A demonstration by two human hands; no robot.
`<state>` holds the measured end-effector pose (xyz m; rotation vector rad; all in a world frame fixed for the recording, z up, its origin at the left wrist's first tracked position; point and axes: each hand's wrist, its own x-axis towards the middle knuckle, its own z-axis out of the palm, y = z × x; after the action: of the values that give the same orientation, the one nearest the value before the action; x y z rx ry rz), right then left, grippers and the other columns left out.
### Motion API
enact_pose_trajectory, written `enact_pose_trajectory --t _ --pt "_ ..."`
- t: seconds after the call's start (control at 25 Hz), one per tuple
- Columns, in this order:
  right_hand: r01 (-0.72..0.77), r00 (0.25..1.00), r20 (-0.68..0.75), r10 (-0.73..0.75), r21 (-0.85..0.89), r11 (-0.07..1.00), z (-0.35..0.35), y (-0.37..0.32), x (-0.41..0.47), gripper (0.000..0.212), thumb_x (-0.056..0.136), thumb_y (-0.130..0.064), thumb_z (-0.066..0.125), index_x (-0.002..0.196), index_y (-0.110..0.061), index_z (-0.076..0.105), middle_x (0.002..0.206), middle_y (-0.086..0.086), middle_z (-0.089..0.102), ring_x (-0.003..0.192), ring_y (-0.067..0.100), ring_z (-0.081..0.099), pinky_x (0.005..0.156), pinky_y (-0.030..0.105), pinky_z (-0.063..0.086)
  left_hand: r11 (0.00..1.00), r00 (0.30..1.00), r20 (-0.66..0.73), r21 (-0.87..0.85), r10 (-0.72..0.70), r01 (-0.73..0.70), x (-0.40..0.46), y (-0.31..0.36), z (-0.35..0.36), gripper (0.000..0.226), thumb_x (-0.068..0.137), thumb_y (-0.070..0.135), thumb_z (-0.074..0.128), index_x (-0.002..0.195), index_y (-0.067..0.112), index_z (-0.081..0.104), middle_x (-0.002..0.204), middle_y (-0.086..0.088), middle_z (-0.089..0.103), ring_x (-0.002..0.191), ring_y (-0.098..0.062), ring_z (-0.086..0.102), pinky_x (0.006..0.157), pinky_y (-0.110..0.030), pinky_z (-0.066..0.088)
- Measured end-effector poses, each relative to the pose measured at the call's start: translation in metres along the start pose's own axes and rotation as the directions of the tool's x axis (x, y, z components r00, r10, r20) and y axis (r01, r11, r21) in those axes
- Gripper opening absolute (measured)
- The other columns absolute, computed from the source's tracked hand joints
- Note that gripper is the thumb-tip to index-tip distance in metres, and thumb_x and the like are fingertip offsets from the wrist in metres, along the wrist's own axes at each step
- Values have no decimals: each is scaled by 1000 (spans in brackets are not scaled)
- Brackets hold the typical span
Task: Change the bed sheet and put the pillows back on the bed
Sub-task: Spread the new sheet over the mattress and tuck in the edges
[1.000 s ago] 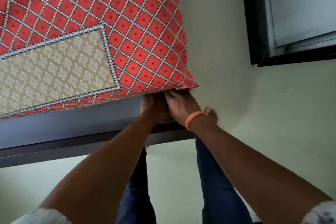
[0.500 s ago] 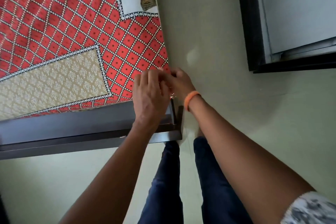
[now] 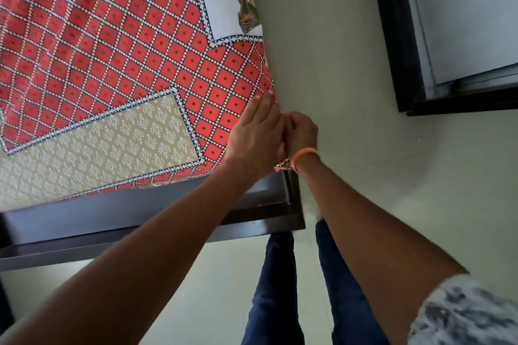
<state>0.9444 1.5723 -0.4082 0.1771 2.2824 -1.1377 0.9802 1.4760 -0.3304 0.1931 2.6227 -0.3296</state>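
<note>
Both hands have risen onto the mattress corner: left hand flat on the bed sheet, right hand gripping its edge; tuck downward, keeping cloth taut.

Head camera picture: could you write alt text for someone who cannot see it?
A person's two hands work at the corner of a red diamond-patterned bed sheet on a dark wooden bed frame. The left hand lies flat on the sheet; the right hand, with an orange wristband, grips the sheet's edge beside a pale wall.

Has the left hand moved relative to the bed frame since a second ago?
Yes. The left hand has come up from under the sheet's corner, beside the bed frame, and now lies flat on top.
</note>
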Motion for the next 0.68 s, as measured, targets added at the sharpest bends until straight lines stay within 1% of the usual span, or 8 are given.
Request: enact_pose_trajectory --t 0.08,0.16,0.24,0.32,0.36,0.48,0.6,0.68 --pt "-224 972 -94 213 -119 967 -4 13 13 30 96 -27 54 87 -3 71 93 20 69 86 29 62 67 32 35 990 994 88 121 58 -68 19 2 -5 51 97 47 41 131 13 59 142 -14 52 142 -34 33 121 -48 9" --pt "-385 918 -85 388 52 922 -24 30 7 20 95 -20 54 95 -9 70 97 13 69 90 29 63 66 29 40 978 970 194 120 144 -169 43 2 -14 42 95 47 45 118 18 66 122 -8 65 126 -30 51 116 -46 20" --pt "-469 883 168 438 317 824 -37 38 -22 20 88 -6 50 96 -16 65 90 5 63 75 21 58 56 26 45 962 902 377 88 209 -259 67 4 -21 42 94 51 47 117 21 63 108 -2 65 115 -25 58 101 -41 34" --pt "-496 852 373 367 353 794 -31 44 -57 31 81 6 50 96 -18 60 91 5 58 69 16 57 47 28 51 949 816 538 84 214 -304 83 8 -25 51 89 58 50 126 23 58 115 -1 61 117 -25 57 88 -38 40" --pt "-461 865 383 324 352 815 -23 46 -70 30 80 7 57 93 -19 59 93 6 57 69 17 59 49 31 55 943 781 586 84 214 -321 87 10 -25 56 87 61 52 129 24 56 122 -1 59 119 -26 56 86 -39 42" --pt "-309 947 182 265 286 907 6 48 -83 22 78 -8 77 78 -20 58 79 1 65 64 19 66 56 40 61 932 761 593 47 264 -360 91 13 -25 60 81 65 62 123 22 59 117 1 60 113 -26 60 76 -38 46" --pt "-346 938 66 341 285 894 19 39 -64 7 83 -11 71 81 -14 66 65 1 69 53 20 68 49 40 59 936 783 551 12 287 -352 82 8 -27 44 86 54 59 113 19 61 91 1 55 99 -26 61 69 -36 45" --pt "-250 966 -51 254 72 966 12 26 -41 4 82 -7 65 84 -9 68 75 10 72 66 26 70 57 38 57 937 807 513 17 292 -350 75 5 -29 32 88 48 57 99 18 57 78 0 48 86 -26 56 67 -36 45"
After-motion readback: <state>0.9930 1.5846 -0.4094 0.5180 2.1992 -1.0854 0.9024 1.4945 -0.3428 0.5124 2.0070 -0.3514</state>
